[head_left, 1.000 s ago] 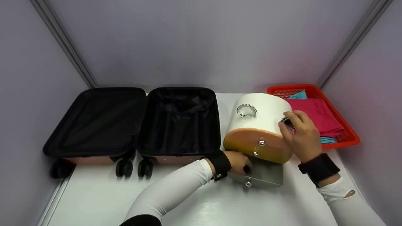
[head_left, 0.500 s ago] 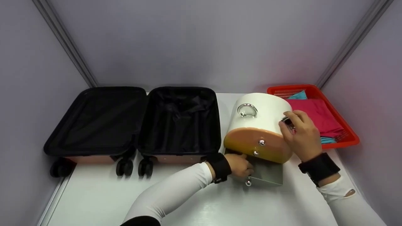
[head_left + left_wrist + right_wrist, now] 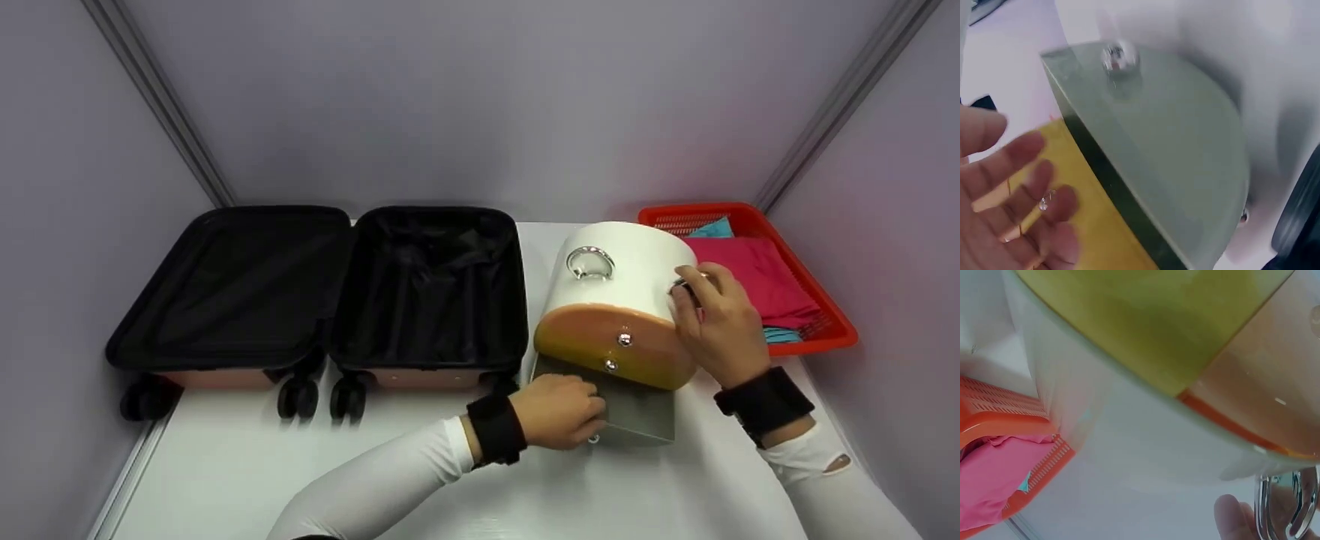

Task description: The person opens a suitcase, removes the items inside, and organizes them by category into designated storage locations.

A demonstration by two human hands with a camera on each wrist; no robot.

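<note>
White tabletop fills a booth with pale grey walls, and on it, toward the right, stands a white rounded cabinet with drawers. Its orange top drawer and yellow drawer sit closed or nearly so, while the grey bottom drawer is pulled out toward the person. Over the front left corner of that grey drawer lies the left hand, its fingers spread and relaxed in the wrist view, gripping nothing, right by the drawer's small metal knob. At the cabinet's right side, the right hand has its fingers curled around a chrome ring handle; a matching ring handle shows on the cabinet's top. Just beside the cabinet on the right sits a red basket holding pink cloth and teal cloth. Left of the cabinet, an open suitcase with black lining lies flat, wheels toward the person.
</note>
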